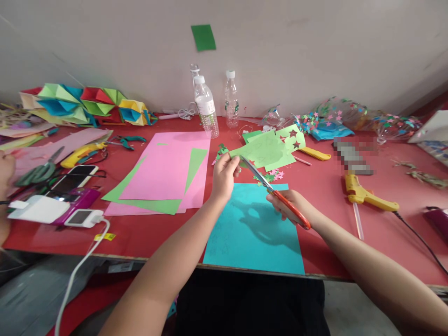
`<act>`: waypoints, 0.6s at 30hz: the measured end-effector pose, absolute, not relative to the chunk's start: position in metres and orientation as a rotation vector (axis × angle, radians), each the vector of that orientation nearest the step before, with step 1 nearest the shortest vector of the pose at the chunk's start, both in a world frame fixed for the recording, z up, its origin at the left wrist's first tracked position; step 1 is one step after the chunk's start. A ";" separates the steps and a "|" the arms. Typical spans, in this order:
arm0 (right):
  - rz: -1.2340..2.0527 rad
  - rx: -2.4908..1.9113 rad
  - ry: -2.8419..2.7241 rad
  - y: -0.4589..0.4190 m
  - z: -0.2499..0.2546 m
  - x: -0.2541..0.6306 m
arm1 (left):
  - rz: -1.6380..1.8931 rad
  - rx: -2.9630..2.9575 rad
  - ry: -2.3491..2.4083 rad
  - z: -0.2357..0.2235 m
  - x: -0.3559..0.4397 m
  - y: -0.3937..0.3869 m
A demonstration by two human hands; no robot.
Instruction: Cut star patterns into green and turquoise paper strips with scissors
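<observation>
My left hand [224,176] is closed in a pinch on a light green paper sheet [266,150], held up above the red table [147,233]. My right hand [290,207] grips red-handled scissors [276,193]; their blades point up and left and meet the green sheet's lower edge close to my left fingers. A blue sheet [254,233] lies flat under both hands at the table's front edge. Small cut-out stars [275,176] lie just beyond it.
Pink and green sheets [164,175] lie left of centre. Two water bottles [207,107] stand at the back. A yellow glue gun [367,196] lies to the right. Phones, a charger [38,209] and green scissors [37,172] sit left, beside another person's hand [6,170].
</observation>
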State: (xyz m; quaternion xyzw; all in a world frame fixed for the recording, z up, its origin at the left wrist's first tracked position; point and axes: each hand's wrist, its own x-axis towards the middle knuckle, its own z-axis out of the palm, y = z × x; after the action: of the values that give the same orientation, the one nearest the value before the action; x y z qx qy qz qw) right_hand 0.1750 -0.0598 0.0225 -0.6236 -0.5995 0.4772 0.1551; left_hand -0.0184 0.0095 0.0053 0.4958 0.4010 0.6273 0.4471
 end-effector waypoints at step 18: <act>1.463 -1.584 -1.694 -0.065 0.023 0.172 | 1.529 1.228 0.984 0.007 -0.012 0.001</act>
State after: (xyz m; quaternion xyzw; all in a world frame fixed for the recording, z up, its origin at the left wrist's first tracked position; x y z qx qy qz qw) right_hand 0.1721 -0.0652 0.0229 -0.5660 -0.6055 0.5231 0.1984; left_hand -0.0122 0.0013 0.0068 0.4979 0.3992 0.6202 0.4562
